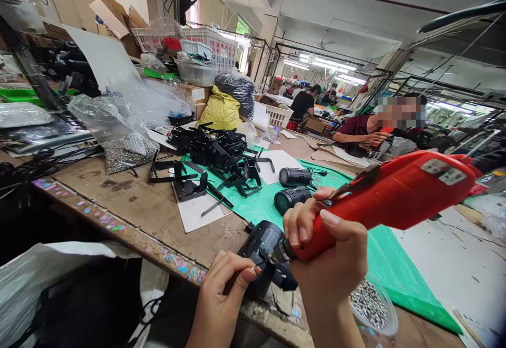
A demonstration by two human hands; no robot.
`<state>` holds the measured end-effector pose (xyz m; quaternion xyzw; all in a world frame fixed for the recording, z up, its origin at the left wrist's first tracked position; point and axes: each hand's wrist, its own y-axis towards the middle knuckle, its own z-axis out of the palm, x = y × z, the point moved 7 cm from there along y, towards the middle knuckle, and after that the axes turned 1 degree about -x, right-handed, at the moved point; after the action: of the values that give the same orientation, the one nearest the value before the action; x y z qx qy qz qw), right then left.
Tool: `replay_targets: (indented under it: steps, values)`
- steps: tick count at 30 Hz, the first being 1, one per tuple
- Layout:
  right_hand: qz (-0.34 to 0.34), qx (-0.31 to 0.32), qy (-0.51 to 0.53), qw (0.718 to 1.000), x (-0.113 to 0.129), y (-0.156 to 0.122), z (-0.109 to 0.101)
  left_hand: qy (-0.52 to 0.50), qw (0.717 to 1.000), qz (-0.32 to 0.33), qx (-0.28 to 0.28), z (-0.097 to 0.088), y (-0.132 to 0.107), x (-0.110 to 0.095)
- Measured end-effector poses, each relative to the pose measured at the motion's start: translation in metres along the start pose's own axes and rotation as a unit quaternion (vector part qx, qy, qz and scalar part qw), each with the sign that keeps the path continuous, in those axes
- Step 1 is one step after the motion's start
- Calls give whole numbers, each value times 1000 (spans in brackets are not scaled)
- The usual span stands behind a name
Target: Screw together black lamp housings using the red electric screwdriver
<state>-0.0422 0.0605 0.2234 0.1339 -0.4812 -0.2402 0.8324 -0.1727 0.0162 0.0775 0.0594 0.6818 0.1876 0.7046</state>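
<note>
My right hand [328,248] is wrapped around a red electric screwdriver [399,190], whose metal nose points down and left at a black cylindrical spotlight [263,240]. That spotlight lies at the table's front edge, with a black bracket [282,277] at its near side. At the spotlight's near left, my left hand [225,287] is closed in a pinch. Between its thumb and forefinger shows a tiny shiny piece that looks like a screw [256,268], close to the screwdriver's tip. Whether the tip touches it is hidden.
Right of my wrist stands a clear bowl [391,319] of small screws. Two more spotlights [292,199] lie on green sheeting [256,205], beside a heap of black brackets [221,153]. A bag of metal parts [130,153] sits left. A co-worker [359,129] is across the table.
</note>
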Motion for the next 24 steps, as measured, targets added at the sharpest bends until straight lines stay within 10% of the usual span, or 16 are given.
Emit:
replay_targets:
  steps: [24]
  values:
    - [-16, -4, -1, 1000, 16, -7, -3, 151, 971, 139, 124, 6, 6, -35]
